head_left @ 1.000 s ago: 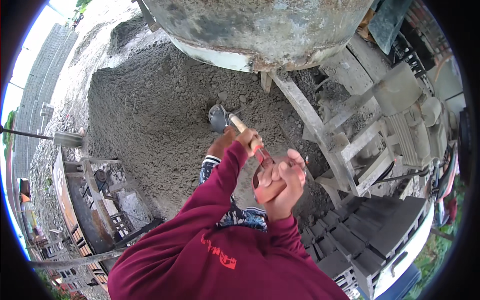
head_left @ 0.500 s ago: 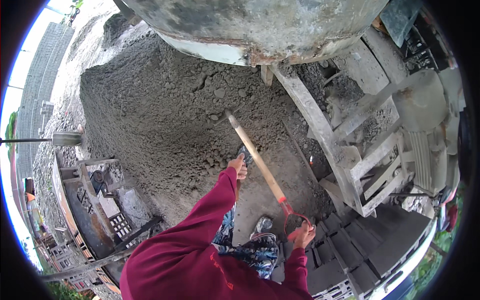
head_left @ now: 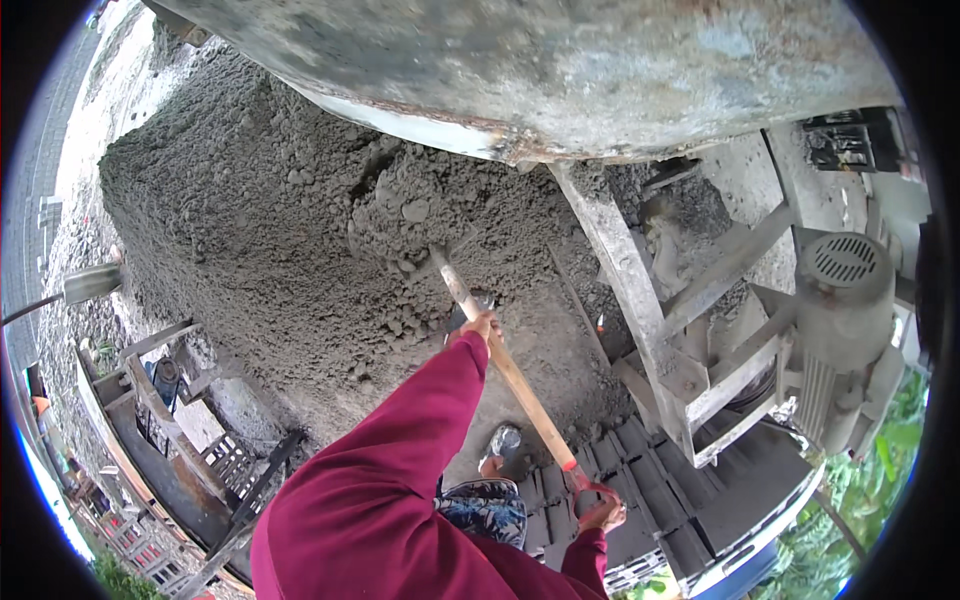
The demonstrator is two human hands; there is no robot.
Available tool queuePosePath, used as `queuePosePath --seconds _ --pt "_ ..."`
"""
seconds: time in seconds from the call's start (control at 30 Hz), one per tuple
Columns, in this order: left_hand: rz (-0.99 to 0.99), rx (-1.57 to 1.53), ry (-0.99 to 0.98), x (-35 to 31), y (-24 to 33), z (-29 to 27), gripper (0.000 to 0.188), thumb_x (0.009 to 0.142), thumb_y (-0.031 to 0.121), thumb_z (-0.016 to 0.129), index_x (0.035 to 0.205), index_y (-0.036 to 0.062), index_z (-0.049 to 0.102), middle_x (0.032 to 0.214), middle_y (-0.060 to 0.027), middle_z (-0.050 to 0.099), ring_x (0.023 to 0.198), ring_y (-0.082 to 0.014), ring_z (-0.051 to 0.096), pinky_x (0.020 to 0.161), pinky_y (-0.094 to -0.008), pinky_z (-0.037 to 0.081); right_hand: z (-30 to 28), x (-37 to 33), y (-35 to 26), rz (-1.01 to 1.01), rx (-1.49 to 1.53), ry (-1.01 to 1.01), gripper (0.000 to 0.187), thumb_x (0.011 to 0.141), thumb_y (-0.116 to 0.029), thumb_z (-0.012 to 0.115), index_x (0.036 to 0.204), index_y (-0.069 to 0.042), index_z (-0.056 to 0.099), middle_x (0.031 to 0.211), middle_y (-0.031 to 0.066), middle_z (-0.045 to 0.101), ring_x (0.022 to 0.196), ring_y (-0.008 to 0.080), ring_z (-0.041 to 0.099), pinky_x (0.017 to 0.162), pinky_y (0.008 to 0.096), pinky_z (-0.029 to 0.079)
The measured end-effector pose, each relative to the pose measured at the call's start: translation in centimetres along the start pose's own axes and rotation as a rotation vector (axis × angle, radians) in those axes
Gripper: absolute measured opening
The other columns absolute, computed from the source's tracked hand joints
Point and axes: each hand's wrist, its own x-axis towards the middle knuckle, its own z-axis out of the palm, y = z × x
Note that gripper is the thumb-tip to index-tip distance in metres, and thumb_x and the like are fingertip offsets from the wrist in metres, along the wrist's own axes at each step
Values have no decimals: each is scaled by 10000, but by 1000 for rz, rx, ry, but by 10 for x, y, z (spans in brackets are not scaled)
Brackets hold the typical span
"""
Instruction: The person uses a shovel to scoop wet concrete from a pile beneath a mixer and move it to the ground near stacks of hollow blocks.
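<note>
A shovel with a pale wooden shaft (head_left: 525,395) slants across the middle of the view. My left hand (head_left: 482,328) is closed round the upper part of the shaft. At the near end, my right hand (head_left: 603,513) grips the red handle. The blade is mostly hidden, pushed into the lower edge of a large heap of grey, damp-looking sand or mortar mix (head_left: 230,200). Loose lumps lie round the blade. My two feet stand on the ground beside the shaft, one of them partly behind my left hand.
A big worn metal drum (head_left: 600,80) overhangs the heap. Its steel frame (head_left: 625,290) and a dusty motor (head_left: 845,300) stand to the right. Dark grey slabs (head_left: 700,490) lie at lower right. Another shovel (head_left: 92,283) and a metal frame (head_left: 160,410) are at left.
My left hand has gone from beside the shaft to a grip on it. The blade end sits deeper in the heap. My view has shifted, with the drum looming larger.
</note>
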Motion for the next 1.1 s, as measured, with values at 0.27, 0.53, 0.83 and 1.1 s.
queuePosePath --seconds 0.27,0.53,0.83,1.1 --pt "-54 -94 42 -176 -9 -36 138 857 185 605 871 82 515 630 -46 502 505 -199 534 472 -378 482 -131 -30 -81 -625 -997 -327 191 725 -189 568 728 -101 738 789 79 699 820 219 652 799 335 486" --pt "582 52 665 -176 92 -243 399 735 263 731 956 -44 606 916 -190 665 853 -356 662 725 -442 550 16 0 -86 202 -574 -993 158 693 -132 637 806 -52 712 762 79 670 736 190 632 701 335 493" --pt "787 -123 576 -319 78 -244 544 687 220 694 1113 -52 492 937 -215 612 798 -365 648 636 -525 537 18 42 -120 -70 -638 -1661 219 645 -82 703 852 -12 684 724 80 643 608 169 611 573 337 498" --pt "625 -569 289 -301 -81 -296 391 768 274 684 1054 37 564 838 -104 597 701 -316 598 628 -486 516 -129 50 -103 -407 -382 -1262 274 584 75 727 815 5 599 688 71 624 551 146 598 497 278 476"
